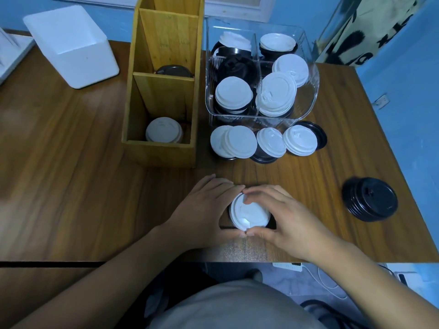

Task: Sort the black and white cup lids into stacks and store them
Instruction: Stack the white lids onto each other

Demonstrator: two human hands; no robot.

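Note:
A white lid stack [249, 213] stands on the table near the front edge. My left hand [202, 210] and my right hand [285, 217] cup it from both sides, fingers curled round its rim and fingertips meeting. A black lid stack [370, 199] lies tilted to the right. Several loose white and black lids [266, 142] lie in front of the clear bin [313, 91], which holds mixed lids. The wooden organizer [161, 148] has white lids [164, 132] in its front compartment and black lids [173, 71] in the middle one.
A white foam box [71, 46] stands at the back left of the wooden table [71, 174]. The table's front edge runs just under my wrists. A patterned bag [370, 32] leans against the blue wall at the back right.

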